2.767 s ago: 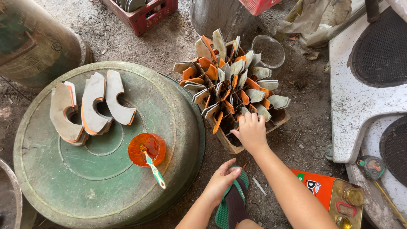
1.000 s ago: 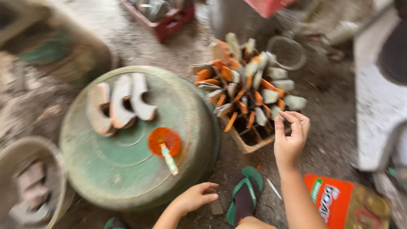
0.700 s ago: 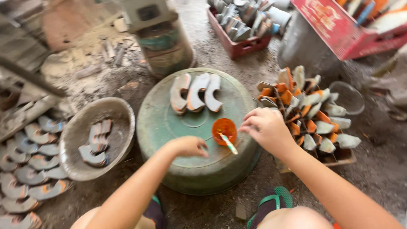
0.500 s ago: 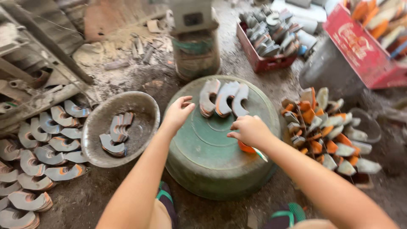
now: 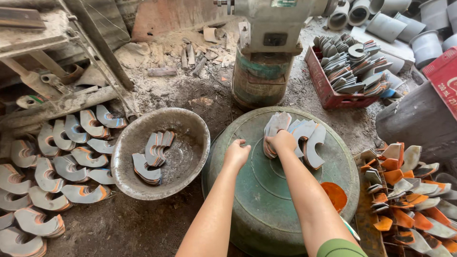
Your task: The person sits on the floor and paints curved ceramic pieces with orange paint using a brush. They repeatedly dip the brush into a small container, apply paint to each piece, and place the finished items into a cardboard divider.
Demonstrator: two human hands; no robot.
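Your right hand [image 5: 282,141] has come off the orange lid [image 5: 334,195] onto the stack of curved grey pieces [image 5: 273,131], fingers closed around it, stack upright on the green drum top [image 5: 266,200], your left hand [image 5: 236,153] loosely curled, resting beside it, metal basin [image 5: 143,185] left.

Curved soles [image 5: 304,138] are stacked on an upturned basin [image 5: 281,200]. A pan [image 5: 190,128] with more soles is set to its left, a crate [image 5: 328,97] behind right, a machine base [image 5: 259,78] directly behind.
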